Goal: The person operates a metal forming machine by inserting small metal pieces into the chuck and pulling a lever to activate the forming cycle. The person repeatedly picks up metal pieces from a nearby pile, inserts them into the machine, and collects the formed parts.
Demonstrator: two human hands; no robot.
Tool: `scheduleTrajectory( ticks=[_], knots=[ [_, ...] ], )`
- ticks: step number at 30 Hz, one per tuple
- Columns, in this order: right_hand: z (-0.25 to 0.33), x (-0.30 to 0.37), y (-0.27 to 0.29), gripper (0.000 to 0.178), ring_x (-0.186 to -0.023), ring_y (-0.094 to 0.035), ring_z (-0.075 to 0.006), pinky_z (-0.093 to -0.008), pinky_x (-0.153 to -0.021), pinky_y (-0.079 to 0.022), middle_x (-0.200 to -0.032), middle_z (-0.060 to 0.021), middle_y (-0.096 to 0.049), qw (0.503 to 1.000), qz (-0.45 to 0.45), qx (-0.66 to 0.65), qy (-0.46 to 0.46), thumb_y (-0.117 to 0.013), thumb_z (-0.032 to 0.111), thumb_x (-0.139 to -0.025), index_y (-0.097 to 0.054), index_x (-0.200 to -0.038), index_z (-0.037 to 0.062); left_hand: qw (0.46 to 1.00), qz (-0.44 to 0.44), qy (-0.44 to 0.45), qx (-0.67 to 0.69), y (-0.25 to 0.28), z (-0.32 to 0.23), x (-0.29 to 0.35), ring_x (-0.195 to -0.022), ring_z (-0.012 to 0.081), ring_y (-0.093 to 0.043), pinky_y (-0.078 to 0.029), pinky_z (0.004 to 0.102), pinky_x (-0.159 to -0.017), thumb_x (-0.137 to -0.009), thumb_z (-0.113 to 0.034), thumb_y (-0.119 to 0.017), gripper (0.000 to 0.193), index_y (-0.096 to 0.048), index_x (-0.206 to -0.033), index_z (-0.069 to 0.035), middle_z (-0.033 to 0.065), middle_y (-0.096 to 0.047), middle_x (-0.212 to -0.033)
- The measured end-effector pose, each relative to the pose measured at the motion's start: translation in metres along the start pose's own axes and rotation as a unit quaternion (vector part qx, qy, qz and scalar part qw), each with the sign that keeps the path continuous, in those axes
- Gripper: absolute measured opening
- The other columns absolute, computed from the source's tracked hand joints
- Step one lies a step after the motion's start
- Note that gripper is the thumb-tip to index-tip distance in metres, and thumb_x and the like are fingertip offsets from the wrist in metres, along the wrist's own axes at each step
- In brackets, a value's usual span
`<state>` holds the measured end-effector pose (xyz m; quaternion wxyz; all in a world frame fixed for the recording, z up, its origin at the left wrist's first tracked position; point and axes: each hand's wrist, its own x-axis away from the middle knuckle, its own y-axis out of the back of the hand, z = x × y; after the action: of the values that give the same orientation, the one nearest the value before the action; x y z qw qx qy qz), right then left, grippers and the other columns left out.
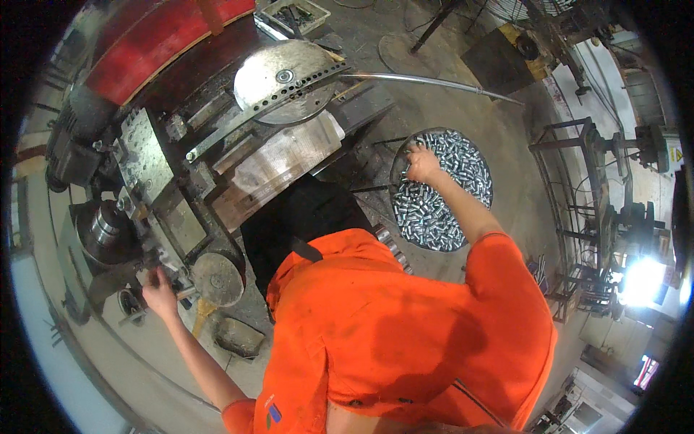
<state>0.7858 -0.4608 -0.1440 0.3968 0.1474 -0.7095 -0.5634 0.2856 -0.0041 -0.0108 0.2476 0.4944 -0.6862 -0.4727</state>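
My right hand [422, 163] reaches over the far left part of a round container [490, 189] heaped with short, shiny metal cylinders [434, 217]. Its fingers look spread and touch the heap; no piece shows clearly in them. On the left, my left hand [160, 294] is at the near end of a greasy metal machine [148, 163], beside a round metal disc [217, 280]. Its fingers curl at a small greyish part, and what they grip, if anything, cannot be made out. A cylindrical steel chuck-like part [105, 226] sits just beyond that hand.
Ahead stands a large round plate [278, 79] with a perforated bar [267, 108] across it. A long metal rod [434, 79] juts right from it. A small metal tray [238, 337] lies near my left forearm. Metal frames [578, 188] stand at the right.
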Motion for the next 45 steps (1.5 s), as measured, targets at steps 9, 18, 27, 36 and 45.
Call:
scheduleTrajectory(
  ticks=[9,18,27,36,45],
  knots=[
    [0.012,0.014,0.012,0.046,-0.108,-0.053,-0.0320,-0.0404,-0.091,-0.044,-0.123,-0.0199,-0.050,0.969,-0.138,-0.195,-0.061,-0.065,0.024,-0.061,-0.067,-0.102,0.0034,0.992,0.076,0.026,0.096,0.005,0.011,-0.002,-0.071,0.0130,-0.060,-0.047,0.0281,-0.064,-0.089,-0.021,-0.060,0.026,-0.064,-0.097,0.004,0.0108,-0.066,-0.080],
    [0.176,0.054,0.195,0.049,-0.108,-0.053,-0.0337,-0.0355,-0.091,-0.043,-0.118,-0.0177,-0.049,0.835,-0.196,-0.376,0.351,-0.063,0.010,-0.055,-0.064,-0.103,0.0023,0.964,0.071,-0.162,0.199,0.058,-0.175,0.019,-0.069,0.0179,-0.065,-0.049,0.0299,-0.066,-0.086,-0.018,-0.060,0.022,-0.066,-0.097,0.000,0.0123,-0.067,-0.077],
    [0.327,0.069,0.268,0.038,-0.097,-0.053,-0.0352,-0.0403,-0.084,-0.046,-0.115,-0.0198,-0.048,0.710,-0.208,-0.297,0.604,-0.061,0.008,-0.055,-0.062,-0.093,-0.0002,0.921,0.104,-0.101,0.362,0.029,-0.184,0.038,-0.053,0.0231,-0.060,-0.045,0.0332,-0.051,-0.086,-0.036,-0.061,0.037,-0.068,-0.081,0.000,0.0121,-0.061,-0.058],
    [0.354,0.059,0.287,0.034,-0.090,-0.054,-0.0310,-0.0392,-0.076,-0.047,-0.104,-0.0140,-0.057,0.699,-0.175,-0.203,0.663,-0.063,0.010,-0.055,-0.066,-0.088,0.0029,0.929,0.117,-0.111,0.333,0.047,-0.158,0.035,-0.051,0.0074,-0.053,-0.040,0.0271,-0.046,-0.089,-0.030,-0.058,0.037,-0.063,-0.071,0.002,0.0056,-0.056,-0.052],
    [0.410,0.027,0.327,0.033,-0.086,-0.057,-0.0315,-0.0401,-0.074,-0.049,-0.102,-0.0162,-0.063,0.704,-0.205,-0.060,0.677,-0.064,0.017,-0.054,-0.070,-0.085,0.0053,0.959,0.036,-0.132,0.248,0.103,-0.097,0.023,-0.056,0.0208,-0.060,-0.047,0.0316,-0.054,-0.084,-0.025,-0.062,0.029,-0.061,-0.105,-0.004,0.0105,-0.063,-0.065]
  ],
)
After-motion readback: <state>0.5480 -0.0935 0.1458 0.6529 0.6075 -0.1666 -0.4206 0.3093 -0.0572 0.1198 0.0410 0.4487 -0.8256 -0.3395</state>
